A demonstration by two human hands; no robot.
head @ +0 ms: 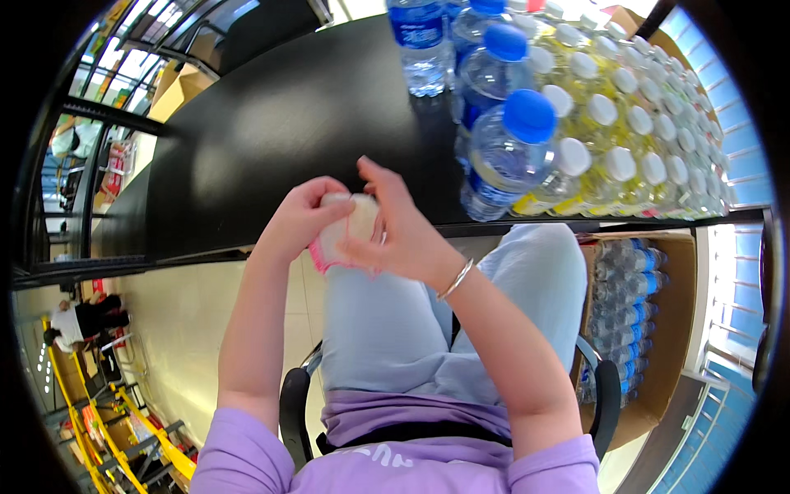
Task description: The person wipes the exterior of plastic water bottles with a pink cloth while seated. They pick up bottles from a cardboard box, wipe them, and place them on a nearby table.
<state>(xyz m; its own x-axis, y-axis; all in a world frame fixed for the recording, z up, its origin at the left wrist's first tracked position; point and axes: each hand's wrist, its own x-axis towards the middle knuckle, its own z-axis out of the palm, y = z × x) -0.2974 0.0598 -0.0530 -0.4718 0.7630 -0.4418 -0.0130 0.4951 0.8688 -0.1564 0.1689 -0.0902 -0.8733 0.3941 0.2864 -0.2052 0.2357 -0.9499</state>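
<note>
A small white cloth item with a pink edge [365,217] is between my two hands, just above my knee at the table's near edge. I cannot tell exactly what kind of item it is. My left hand [295,217] pinches its upper left part between thumb and fingers. On its other side, my right hand [407,231] is slightly blurred, with its fingers spread and pointing up and its thumb across the cloth's front. Whether the right hand grips the cloth is unclear. Part of the cloth is hidden behind the right hand.
On the black table [265,129], blue-capped water bottles [509,145] stand to my right. Beyond them are many white-capped bottles of yellow and clear drink [617,142]. Below the tabletop, a cardboard box [669,346] holds bottles. Chair armrests [296,414] flank me. A person [71,321] is far left.
</note>
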